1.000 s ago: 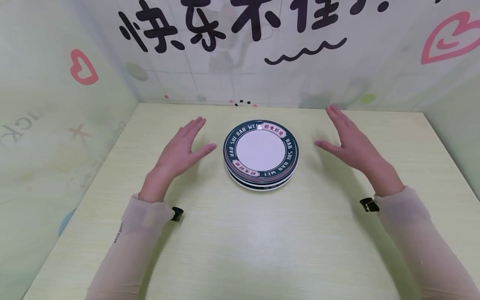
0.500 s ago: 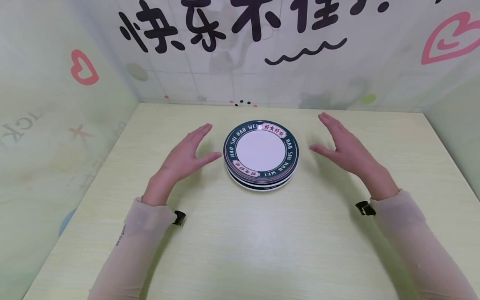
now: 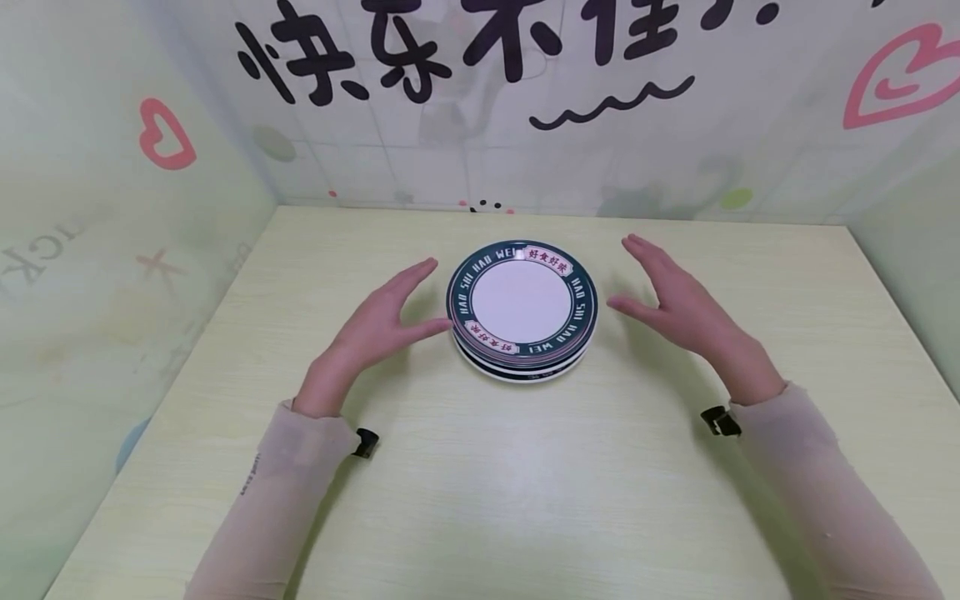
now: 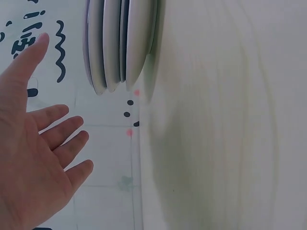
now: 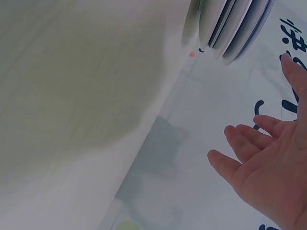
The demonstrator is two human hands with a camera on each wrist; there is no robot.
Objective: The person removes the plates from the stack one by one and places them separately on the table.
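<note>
A stack of several round plates [image 3: 521, 302] sits on the table, the top one white with a dark green lettered rim. My left hand [image 3: 378, 329] is just left of the stack, fingers spread and thumb tip right at the rim in the head view. On the other side, my right hand [image 3: 686, 308] stands a little apart from the rim, thumb pointing toward it. Both hands hold nothing. From the left wrist, the plates [image 4: 115, 43] appear edge-on beyond the spread fingers. The right wrist view also catches the plate edges [image 5: 235, 28] near its top.
The pale wood-grain table [image 3: 525, 483] carries the stack toward its back. Behind it rises a printed wall [image 3: 480, 158] with large black characters, and side walls [image 3: 97, 292] close in the left and right. Each sleeve cuff has a small black device [image 3: 366, 442].
Both hands have moved inward and slightly nearer the body, closing in on the plates from either side. The stack has stayed in place.
</note>
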